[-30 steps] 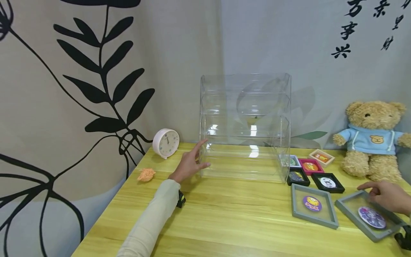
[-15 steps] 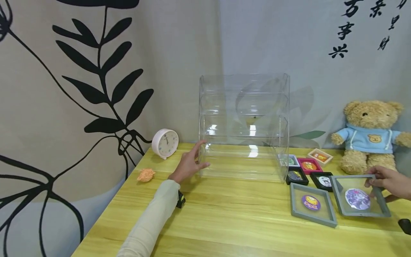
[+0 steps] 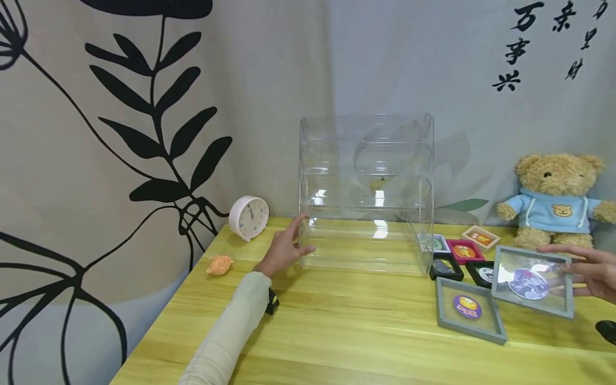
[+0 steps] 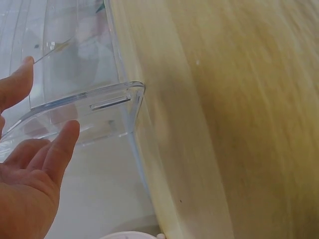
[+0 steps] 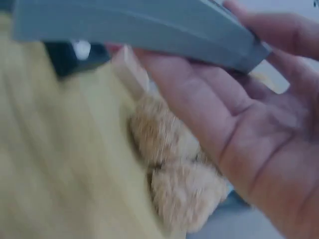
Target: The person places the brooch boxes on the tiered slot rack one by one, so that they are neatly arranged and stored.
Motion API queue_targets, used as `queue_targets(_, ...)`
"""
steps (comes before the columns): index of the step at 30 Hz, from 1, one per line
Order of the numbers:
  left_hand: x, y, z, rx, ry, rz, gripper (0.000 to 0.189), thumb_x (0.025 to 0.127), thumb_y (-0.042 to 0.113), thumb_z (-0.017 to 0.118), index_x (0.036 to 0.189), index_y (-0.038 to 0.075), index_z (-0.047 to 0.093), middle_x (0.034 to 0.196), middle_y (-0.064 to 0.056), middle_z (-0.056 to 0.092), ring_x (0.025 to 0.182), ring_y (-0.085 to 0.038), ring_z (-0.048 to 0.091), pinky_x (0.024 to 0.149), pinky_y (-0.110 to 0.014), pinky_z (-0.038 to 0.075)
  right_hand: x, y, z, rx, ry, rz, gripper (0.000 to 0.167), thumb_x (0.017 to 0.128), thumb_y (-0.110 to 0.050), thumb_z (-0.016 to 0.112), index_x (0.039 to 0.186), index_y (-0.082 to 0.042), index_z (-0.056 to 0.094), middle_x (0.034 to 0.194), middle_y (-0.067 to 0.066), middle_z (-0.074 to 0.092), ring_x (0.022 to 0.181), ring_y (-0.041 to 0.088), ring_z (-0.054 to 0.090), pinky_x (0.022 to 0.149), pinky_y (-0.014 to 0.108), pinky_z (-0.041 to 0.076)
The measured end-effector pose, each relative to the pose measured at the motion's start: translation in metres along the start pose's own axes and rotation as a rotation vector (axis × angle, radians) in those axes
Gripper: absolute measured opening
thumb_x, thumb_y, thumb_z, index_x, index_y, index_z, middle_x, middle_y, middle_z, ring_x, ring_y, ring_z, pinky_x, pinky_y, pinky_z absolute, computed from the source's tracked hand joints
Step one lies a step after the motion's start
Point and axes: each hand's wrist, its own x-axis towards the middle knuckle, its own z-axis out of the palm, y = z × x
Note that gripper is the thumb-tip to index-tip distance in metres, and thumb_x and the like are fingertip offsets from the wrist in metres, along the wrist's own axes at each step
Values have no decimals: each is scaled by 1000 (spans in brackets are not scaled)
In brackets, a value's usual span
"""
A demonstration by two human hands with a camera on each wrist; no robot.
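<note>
My right hand (image 3: 592, 270) holds a grey clear-windowed display frame (image 3: 569, 299) by its right side, raised and tilted up. A round purple badge (image 3: 528, 284) shows in its window. In the right wrist view, the fingers pass under the frame's grey edge (image 5: 134, 25) and the thumb is over it. My left hand (image 3: 281, 250) is at the left side of a clear tiered acrylic rack (image 3: 368, 240). In the left wrist view, its thumb and fingers are spread at the rack's side panel (image 4: 84, 102). Flat below the raised frame lies another grey frame (image 3: 471, 330) with a purple-and-yellow badge.
Small frames sit right of the rack: black (image 3: 446, 275), partly covered black (image 3: 474, 272), pink (image 3: 474, 260), pale blue (image 3: 440, 243) and cream (image 3: 481, 238). A teddy bear (image 3: 560, 206) is behind them. An alarm clock (image 3: 249, 218) and orange lump (image 3: 220, 265) are left.
My right hand has taken hold of the right grey frame, lifted it off the table and tilted it upright, moving it left and back. My left hand stays at the rack.
</note>
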Motion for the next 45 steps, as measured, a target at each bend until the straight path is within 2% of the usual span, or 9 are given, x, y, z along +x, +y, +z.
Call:
queue_targets(5, 1, 0, -3, 24, -2, 21, 85, 84, 17, 81, 149, 43, 33, 158, -21, 39, 136, -44, 51, 101, -54, 55, 18, -23, 26, -54, 108, -223, 64, 101, 16, 34, 143, -28, 53, 114, -12, 68, 86, 22, 72, 74, 43, 66)
queue_targets(9, 2, -1, -5, 25, -8, 41, 85, 85, 13, 80, 151, 36, 33, 157, -21, 42, 136, -43, 52, 101, -52, 56, 39, -56, 48, -266, 252, -251, 64, 100, 15, 41, 147, -28, 46, 105, -12, 61, 59, 20, 52, 62, 30, 63)
queue_targets(12, 3, -3, -6, 30, -8, 48, 83, 84, 11, 80, 151, 32, 34, 156, -21, 43, 135, -43, 52, 100, -52, 57, 58, -86, 61, -298, 269, -280, 63, 100, 15, 41, 148, -27, 46, 103, -10, 67, 69, 13, 65, 69, 27, 65)
queue_targets(13, 3, -3, -7, 37, -6, 49, 83, 85, 11, 80, 151, 31, 35, 156, -22, 42, 135, -44, 52, 100, -53, 56, 65, -96, 64, -269, 251, -306, 63, 100, 16, 41, 149, -23, 46, 118, -9, 68, 81, 12, 71, 76, 28, 65)
queue_targets(15, 3, -3, -8, 44, -4, 44, 82, 85, 11, 80, 150, 30, 35, 156, -23, 42, 134, -45, 52, 99, -54, 57, 80, -117, 73, -220, 235, -340, 61, 99, 17, 41, 148, -19, 47, 117, -4, 73, 101, 13, 74, 80, 27, 65)
queue_targets(23, 3, 0, -11, 78, -7, 63, 77, 86, 9, 79, 147, 26, 35, 140, -30, 57, 124, -44, 62, 95, -51, 60, 125, -195, 104, -199, 277, -396, 55, 99, 14, 45, 146, -15, 50, 115, -2, 74, 100, 11, 75, 80, 23, 64)
queue_targets(32, 2, 1, -10, 165, -9, 61, 81, 87, 13, 78, 150, 26, 29, 121, -31, 67, 112, -41, 67, 95, -53, 60, 164, -242, 135, -499, 510, -412, 51, 100, 9, 46, 144, -16, 53, 111, -9, 65, 96, -2, 69, 78, 13, 61)
queue_targets(39, 3, 8, -4, 175, -48, 86, 81, 87, 13, 78, 150, 21, 28, 85, -17, 69, 72, -21, 66, 72, -34, 63, 194, -268, 156, -601, 750, -467, 48, 98, 6, 51, 138, -18, 62, 110, -14, 58, 99, -4, 64, 76, 3, 54)
queue_targets(45, 4, 12, -1, 189, -33, 103, 79, 86, 13, 78, 148, 20, 29, 80, -16, 68, 67, -20, 64, 73, -34, 63, 224, -290, 168, -600, 899, -507, 49, 97, 8, 49, 134, -21, 65, 122, -8, 64, 119, 9, 64, 93, 16, 53)
